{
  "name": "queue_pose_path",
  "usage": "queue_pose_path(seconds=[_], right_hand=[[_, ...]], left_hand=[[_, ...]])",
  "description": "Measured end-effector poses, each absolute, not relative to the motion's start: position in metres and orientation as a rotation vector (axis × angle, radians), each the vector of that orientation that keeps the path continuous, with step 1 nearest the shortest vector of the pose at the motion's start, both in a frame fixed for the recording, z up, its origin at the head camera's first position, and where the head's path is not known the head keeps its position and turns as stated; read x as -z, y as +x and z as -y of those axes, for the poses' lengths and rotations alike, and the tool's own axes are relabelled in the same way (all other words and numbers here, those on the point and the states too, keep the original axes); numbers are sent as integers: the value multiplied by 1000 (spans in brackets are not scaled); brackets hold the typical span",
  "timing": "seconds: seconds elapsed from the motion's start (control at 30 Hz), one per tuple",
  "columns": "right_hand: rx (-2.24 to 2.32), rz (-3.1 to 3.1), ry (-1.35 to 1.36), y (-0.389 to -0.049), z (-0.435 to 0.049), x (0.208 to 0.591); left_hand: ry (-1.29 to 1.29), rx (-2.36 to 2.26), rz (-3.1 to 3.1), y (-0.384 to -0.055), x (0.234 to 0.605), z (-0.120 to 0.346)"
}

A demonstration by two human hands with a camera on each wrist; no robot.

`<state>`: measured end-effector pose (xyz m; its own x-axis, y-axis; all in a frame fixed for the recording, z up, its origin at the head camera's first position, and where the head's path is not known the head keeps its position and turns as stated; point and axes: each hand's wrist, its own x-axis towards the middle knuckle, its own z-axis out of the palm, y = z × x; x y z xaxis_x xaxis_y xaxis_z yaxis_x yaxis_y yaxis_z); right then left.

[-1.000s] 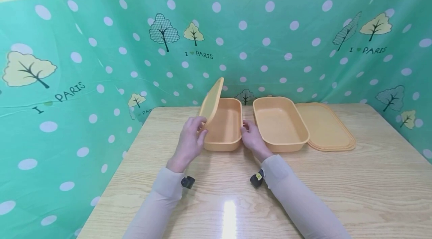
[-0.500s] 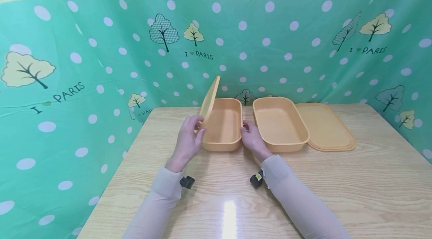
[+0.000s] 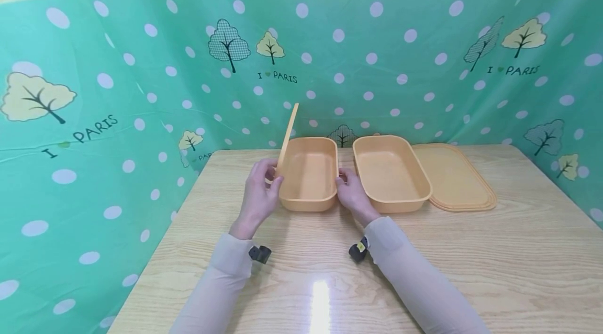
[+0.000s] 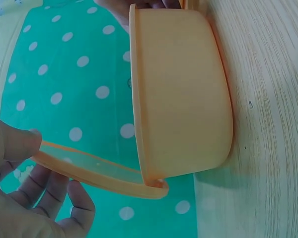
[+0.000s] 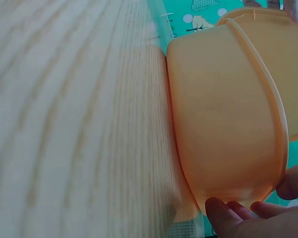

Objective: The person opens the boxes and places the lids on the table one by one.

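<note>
An orange plastic food container (image 3: 308,174) without its cover on stands open side up on the table. My left hand (image 3: 259,190) pinches the matching lid (image 3: 287,140) between thumb and fingers and holds it steeply tilted at the container's left side. In the left wrist view the lid's (image 4: 102,176) lower edge meets the container's rim (image 4: 140,124) at the far end. Against the container's right wall, my right hand (image 3: 353,192) grips near its front corner. Its fingers (image 5: 223,213) lie curled on the outer wall in the right wrist view.
A second orange container (image 3: 391,171) with nothing in it stands just right of my right hand. Flat on the table (image 3: 424,271) beyond it lies another lid (image 3: 454,177), partly under or behind that container. A green dotted cloth (image 3: 330,51) hangs behind the table and along its left.
My left hand has swung the lid leftward, from leaning over the container to nearly edge-on to the head view. The right hand and both containers have stayed in place.
</note>
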<state>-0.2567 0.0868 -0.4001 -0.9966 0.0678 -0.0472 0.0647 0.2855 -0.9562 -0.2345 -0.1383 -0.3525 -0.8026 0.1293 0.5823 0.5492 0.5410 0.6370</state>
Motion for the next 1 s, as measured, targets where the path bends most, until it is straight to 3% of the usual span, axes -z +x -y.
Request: queue_pose_path(seconds=[1.0], right_hand=[[-1858, 2525, -123, -256, -87, 399]], left_hand=[[-417, 1379, 2247, -235, 350, 144]])
